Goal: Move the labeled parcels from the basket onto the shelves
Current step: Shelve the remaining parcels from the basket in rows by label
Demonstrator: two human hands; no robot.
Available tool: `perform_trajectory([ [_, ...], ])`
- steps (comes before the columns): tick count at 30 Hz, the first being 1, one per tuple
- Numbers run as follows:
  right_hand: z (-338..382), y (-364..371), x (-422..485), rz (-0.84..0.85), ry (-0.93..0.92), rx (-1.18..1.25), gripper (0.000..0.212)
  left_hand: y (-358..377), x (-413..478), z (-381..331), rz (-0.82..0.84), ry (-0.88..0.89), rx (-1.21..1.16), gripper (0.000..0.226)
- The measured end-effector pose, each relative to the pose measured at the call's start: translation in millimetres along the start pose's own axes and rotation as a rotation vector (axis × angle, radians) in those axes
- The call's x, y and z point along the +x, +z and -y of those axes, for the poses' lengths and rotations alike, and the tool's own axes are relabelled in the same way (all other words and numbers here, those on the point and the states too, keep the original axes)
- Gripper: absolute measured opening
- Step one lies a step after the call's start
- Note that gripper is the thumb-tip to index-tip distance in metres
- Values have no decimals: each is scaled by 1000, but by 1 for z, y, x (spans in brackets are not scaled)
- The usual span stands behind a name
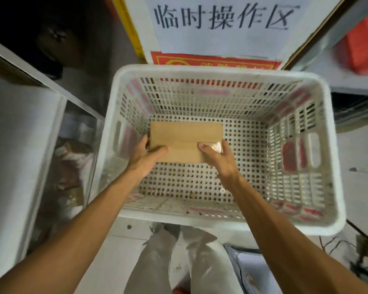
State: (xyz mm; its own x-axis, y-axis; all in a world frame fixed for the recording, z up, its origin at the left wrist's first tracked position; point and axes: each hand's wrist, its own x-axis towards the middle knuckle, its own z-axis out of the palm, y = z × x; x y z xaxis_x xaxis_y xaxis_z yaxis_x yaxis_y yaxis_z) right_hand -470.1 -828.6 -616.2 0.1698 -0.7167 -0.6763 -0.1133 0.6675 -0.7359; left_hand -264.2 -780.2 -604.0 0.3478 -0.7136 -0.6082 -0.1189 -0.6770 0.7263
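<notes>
Parcel (185,139) looks light, stiff; I clamp left hand (146,157) and right hand (218,160) around its near corners inside basket (221,70).

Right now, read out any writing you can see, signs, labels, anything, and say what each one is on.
"临时操作区": handwritten in black on the white paper sign above the basket.
Red banner under that sign: yellow characters cut off by the basket rim, unreadable.
Cardboard parcel in both hands: no label or text visible on the side shown.
</notes>
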Motion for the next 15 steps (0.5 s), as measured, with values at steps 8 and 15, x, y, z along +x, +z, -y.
perform_trajectory([
  [8, 72, 41, -84, 72, -283, -32, 70, -70, -76, -47, -155, 245, -51, 70],
  [15, 136, 97, -169, 117, -491, 25, 53, -153, -163, -87, -305, 528, -97, 72],
])
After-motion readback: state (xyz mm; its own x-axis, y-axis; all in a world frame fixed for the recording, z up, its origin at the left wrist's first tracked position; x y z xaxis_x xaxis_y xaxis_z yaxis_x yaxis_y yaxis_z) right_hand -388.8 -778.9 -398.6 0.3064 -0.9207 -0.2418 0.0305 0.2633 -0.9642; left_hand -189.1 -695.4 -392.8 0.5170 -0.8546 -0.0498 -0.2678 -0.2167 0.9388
